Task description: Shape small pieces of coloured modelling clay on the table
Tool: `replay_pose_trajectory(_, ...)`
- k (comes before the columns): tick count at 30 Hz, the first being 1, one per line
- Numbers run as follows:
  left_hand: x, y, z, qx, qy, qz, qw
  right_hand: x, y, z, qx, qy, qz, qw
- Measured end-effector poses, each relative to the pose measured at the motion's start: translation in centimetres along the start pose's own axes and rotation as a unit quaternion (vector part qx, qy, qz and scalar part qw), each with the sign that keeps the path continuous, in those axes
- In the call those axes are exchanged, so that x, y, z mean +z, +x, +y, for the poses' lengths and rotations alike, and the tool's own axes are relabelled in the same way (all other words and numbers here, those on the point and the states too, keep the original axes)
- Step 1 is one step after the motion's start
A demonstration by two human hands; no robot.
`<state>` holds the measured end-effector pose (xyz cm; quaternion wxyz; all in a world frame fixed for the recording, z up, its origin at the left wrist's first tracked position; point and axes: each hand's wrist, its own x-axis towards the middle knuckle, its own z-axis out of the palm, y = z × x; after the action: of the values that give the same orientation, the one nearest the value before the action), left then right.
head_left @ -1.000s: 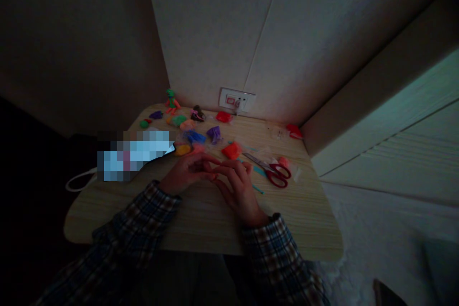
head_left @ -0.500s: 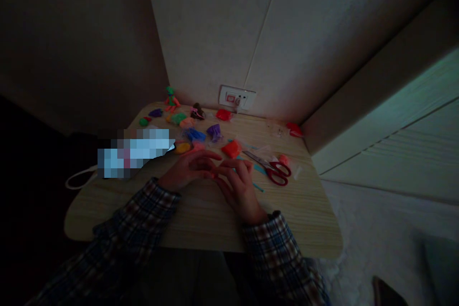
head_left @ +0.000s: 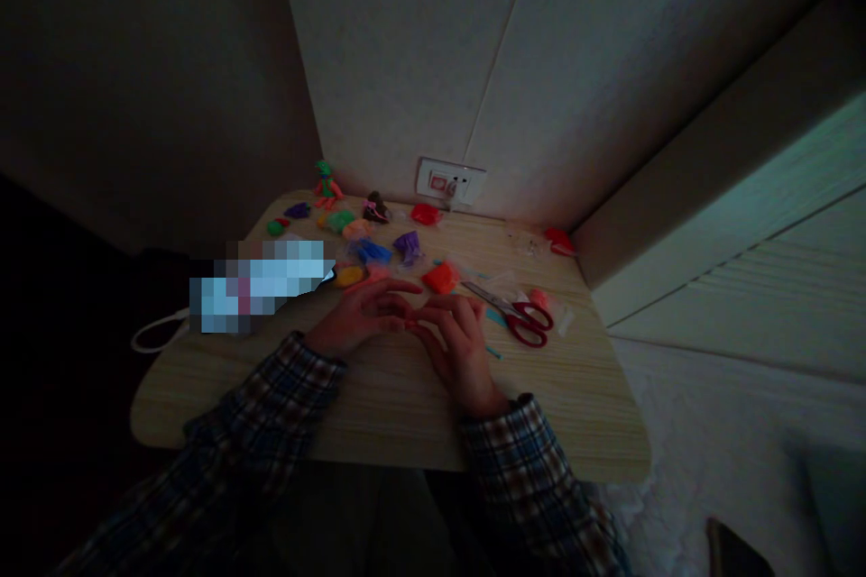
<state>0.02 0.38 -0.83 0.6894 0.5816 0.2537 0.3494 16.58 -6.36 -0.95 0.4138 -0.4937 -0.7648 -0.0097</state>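
on a dim wooden table (head_left: 406,428), left of the scissors (head_left: 520,319) sit an orange packet (head_left: 441,276) and, nearer you, your left hand (head_left: 362,317) and right hand (head_left: 456,347), curled close together, any grasp impossible to tell, so best pinch lightly.

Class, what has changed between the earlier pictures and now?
The upper fingers of the left hand have lifted slightly away from the right hand. No grip visibly changed; what lies between the fingertips is too dark to tell. Scissors, orange packet and green figure stayed put.
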Motion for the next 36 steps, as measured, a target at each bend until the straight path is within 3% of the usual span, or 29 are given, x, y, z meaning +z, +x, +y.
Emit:
replay_pose_trajectory(9,-0.6,-0.1,-0.5,0.01,0.038,-0.017,0.999,-0.1,0.3,-0.2,-0.011,0.021,-0.012,1.0)
replay_pose_trajectory(18,-1.1,0.1,-0.9,-0.013,-0.019,-0.021,1.0,0.4,0.5,0.2,-0.06,0.029,0.063,0.996)
replay_pose_trajectory(30,-0.5,-0.1,-0.4,-0.016,-0.069,-0.021,0.997,-0.3,0.5,-0.2,-0.063,0.026,0.034,0.997)
replay_pose_trajectory(36,-0.4,-0.1,-0.6,-0.026,-0.106,-0.05,0.993,-0.2,0.5,-0.3,-0.062,0.031,0.032,0.997)
